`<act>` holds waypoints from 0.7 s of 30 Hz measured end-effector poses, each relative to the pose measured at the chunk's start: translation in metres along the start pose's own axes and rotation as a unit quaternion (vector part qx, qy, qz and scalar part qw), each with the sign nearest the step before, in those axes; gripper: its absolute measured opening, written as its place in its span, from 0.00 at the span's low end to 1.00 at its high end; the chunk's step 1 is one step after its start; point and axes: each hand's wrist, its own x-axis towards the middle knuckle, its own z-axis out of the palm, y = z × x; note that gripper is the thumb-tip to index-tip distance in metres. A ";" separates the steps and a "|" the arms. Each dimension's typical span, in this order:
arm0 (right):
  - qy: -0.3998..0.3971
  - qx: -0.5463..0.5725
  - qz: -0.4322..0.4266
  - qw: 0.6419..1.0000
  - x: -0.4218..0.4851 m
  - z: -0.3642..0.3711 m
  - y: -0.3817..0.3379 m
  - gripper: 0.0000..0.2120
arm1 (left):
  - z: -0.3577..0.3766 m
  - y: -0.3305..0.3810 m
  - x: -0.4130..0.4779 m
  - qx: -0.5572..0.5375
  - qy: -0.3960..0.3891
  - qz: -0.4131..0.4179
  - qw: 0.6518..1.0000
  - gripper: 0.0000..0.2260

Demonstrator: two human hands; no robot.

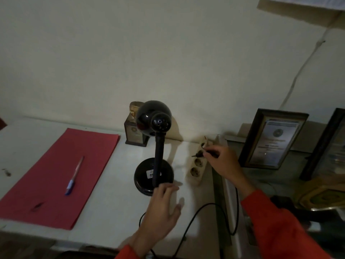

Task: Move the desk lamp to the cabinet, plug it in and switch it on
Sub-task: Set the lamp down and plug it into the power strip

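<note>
Black lamp point(154, 146) upright on white cabinet point(112, 212), unlit. Left hand point(162, 204) open, fingers resting at base. Right hand point(222, 161) pinches plug point(202, 153), prongs over strip point(198, 161), not seated. Plugging step underway. Next: align prongs with socket, push home, then find switch.

1. My left hand point(164, 204) is stretched forward and lies flat, palm down, with the fingers point(169, 189) open and spread.
2. My right hand point(222, 161) is further forward, its fingers pinched together on a small dark thing.
3. Both my forearms wear red sleeves point(276, 221).
</note>
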 end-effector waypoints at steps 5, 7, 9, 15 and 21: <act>-0.011 -0.051 0.002 0.999 0.004 0.000 0.009 0.12 | 0.043 -0.009 0.031 0.058 -0.080 0.021 0.995 0.26; -0.028 -0.059 0.010 0.998 0.006 0.001 0.012 0.11 | 0.058 -0.014 0.041 0.097 -0.107 0.016 0.989 0.29; -0.067 -0.063 0.023 0.996 0.006 0.003 0.013 0.09 | 0.070 -0.020 0.045 0.147 -0.120 0.010 0.982 0.31; -0.156 -0.130 0.021 0.979 0.007 0.022 0.012 0.11 | 0.088 -0.032 0.037 0.202 -0.101 0.005 0.974 0.29; -0.150 -0.142 0.025 0.978 0.009 0.036 0.010 0.11 | 0.088 -0.034 0.036 0.211 -0.094 0.011 0.973 0.28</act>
